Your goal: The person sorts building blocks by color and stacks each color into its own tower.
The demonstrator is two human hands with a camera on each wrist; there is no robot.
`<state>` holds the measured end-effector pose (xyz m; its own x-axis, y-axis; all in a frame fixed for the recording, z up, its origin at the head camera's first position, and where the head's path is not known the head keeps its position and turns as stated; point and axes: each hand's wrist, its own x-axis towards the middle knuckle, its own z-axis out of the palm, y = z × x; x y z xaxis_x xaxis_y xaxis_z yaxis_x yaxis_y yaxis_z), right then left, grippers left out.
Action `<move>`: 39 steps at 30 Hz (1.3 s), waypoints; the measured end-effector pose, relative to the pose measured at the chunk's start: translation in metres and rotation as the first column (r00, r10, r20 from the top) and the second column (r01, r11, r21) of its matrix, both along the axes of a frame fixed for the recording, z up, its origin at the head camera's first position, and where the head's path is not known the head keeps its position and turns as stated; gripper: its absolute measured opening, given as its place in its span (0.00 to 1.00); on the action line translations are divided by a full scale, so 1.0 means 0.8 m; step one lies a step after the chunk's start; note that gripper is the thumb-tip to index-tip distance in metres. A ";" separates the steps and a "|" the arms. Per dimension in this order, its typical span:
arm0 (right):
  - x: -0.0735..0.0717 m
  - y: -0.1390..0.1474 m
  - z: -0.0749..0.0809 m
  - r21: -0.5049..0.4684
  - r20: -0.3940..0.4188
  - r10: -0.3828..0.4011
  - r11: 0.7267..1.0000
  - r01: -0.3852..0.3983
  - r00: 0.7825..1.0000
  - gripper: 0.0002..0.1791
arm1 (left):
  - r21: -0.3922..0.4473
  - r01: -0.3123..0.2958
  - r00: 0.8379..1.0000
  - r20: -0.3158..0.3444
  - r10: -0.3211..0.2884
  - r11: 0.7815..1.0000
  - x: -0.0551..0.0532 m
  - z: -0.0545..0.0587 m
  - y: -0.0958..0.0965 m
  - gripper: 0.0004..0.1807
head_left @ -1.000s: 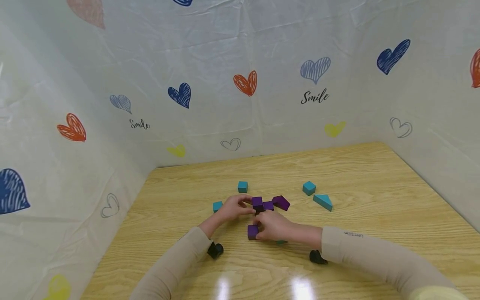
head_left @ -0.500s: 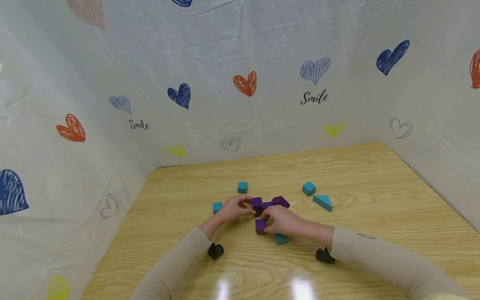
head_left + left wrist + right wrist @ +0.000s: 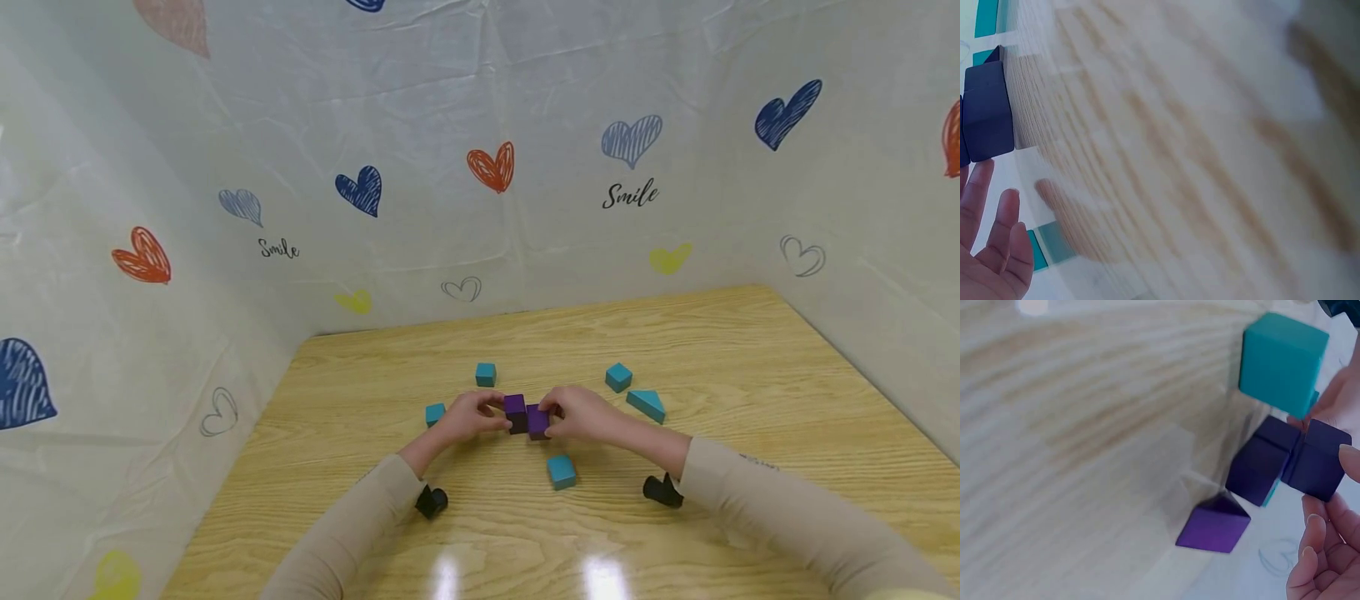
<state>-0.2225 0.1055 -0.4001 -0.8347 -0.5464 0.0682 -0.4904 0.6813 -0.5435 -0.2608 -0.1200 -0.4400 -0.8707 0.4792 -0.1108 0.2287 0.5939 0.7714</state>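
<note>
In the head view, my left hand (image 3: 467, 418) holds its thumb and fingers against a purple block stack (image 3: 515, 413) from the left. My right hand (image 3: 585, 414) pinches a purple cube (image 3: 537, 422) just right of that stack. Dark purple cubes (image 3: 1259, 464) stand close together in the right wrist view, with the right thumb and fingertips on the nearest cube's sides. A purple triangular prism (image 3: 1213, 526) lies apart from them; in the head view the right hand hides it. In the left wrist view, fingertips touch the lower edge of a purple block (image 3: 988, 115).
Teal cubes lie around on the wooden table (image 3: 360, 533): one in front (image 3: 561, 472), one behind (image 3: 485, 375), one left (image 3: 435, 414), one right (image 3: 618, 377). A teal triangular block (image 3: 647, 406) sits at right. A heart-printed sheet (image 3: 405, 242) stands behind the table.
The right hand has carried the purple cube from the front back and rightward, beside the stack. A teal cube in front is now uncovered. The left hand has stayed still.
</note>
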 end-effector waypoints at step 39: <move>-0.032 -0.007 0.001 0.045 0.060 -0.102 0.994 0.100 0.993 0.17 | -0.024 -0.001 1.000 -0.019 0.001 1.000 0.003 0.002 0.001 0.19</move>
<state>-0.2479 0.1001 -0.3995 -0.8876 -0.4605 -0.0069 -0.3839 0.7482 -0.5411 -0.2583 -0.1188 -0.4384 -0.8732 0.4756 -0.1062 0.2422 0.6127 0.7523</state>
